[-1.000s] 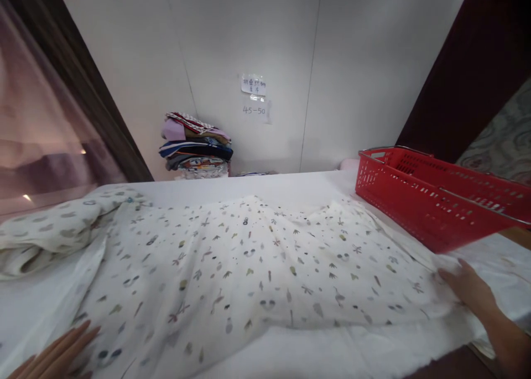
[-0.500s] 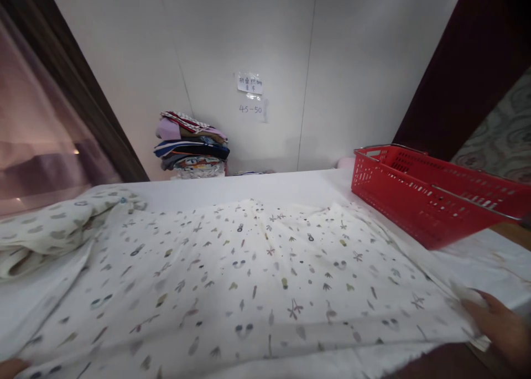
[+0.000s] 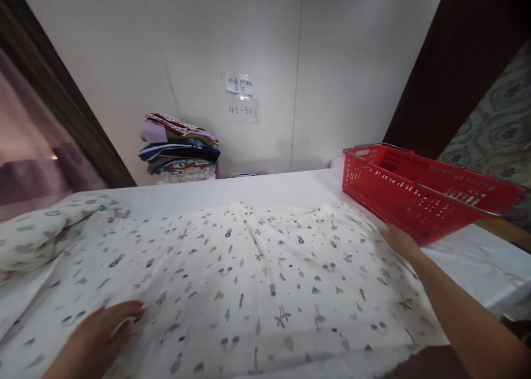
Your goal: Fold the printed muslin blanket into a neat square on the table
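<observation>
A thin white cloth [image 3: 249,279] printed with small grey, green and reddish figures lies spread over the table, slightly wrinkled. Above its left front part is my left hand [image 3: 102,335], fingers stretched forward with nothing in them; whether it touches the cloth is unclear. My right hand [image 3: 396,239] reaches to the cloth's far right side, close by the red basket. Its fingers are blurred, so a grip on the cloth edge cannot be made out.
The red plastic basket [image 3: 385,188] with wire handles stands at the right. A bunched patterned cloth [image 3: 37,235] lies at the left. Behind the table [image 3: 265,188] rises a stack of folded fabrics [image 3: 180,149], and paper notes [image 3: 239,97] hang on the wall.
My right hand has moved from the cloth's near right corner to its far right side. My left hand has come in from the lower left corner over the cloth. The view has shifted rightward.
</observation>
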A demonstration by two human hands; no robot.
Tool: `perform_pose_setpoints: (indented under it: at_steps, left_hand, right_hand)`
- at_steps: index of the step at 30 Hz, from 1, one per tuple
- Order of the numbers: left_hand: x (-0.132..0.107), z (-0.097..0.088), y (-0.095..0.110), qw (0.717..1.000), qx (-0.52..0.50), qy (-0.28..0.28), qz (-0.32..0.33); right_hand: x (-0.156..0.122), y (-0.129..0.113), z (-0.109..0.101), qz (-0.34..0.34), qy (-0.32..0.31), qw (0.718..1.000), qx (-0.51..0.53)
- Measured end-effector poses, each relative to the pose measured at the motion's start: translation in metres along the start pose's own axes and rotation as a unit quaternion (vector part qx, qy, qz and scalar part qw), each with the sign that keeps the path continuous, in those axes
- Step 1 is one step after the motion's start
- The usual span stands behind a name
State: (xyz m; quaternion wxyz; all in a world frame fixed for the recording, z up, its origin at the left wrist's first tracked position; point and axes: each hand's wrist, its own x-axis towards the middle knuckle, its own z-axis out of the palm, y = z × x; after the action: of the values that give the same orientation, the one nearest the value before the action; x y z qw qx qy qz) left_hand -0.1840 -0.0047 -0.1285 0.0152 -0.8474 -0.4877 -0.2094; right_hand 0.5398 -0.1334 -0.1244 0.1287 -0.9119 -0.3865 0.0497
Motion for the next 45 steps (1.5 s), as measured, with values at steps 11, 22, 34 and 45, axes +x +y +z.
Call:
perform_pose_setpoints:
  at_steps: [11,22,34,45]
  left_hand:
    - [0.040,0.025,0.107,0.983,-0.160,-0.075,0.051]
    - [0.080,0.042,0.244,0.680,-0.646,-0.280,-0.207]
    - [0.055,0.064,0.261,0.401,-0.784,-0.258,-0.397]
    - [0.049,0.047,0.287,0.566,-0.755,-0.188,-0.273]
  right_hand:
    - [0.035,-0.050,-0.013,0.077,-0.035,0.983,0.163]
    - [-0.174,-0.163,-0.012,-0.396,-0.100,0.909,0.087]
    - [-0.198,-0.183,0.003,-0.369,-0.195,0.863,0.284]
    - [-0.214,-0.233,0.021,-0.319,-0.189,0.861,0.350]
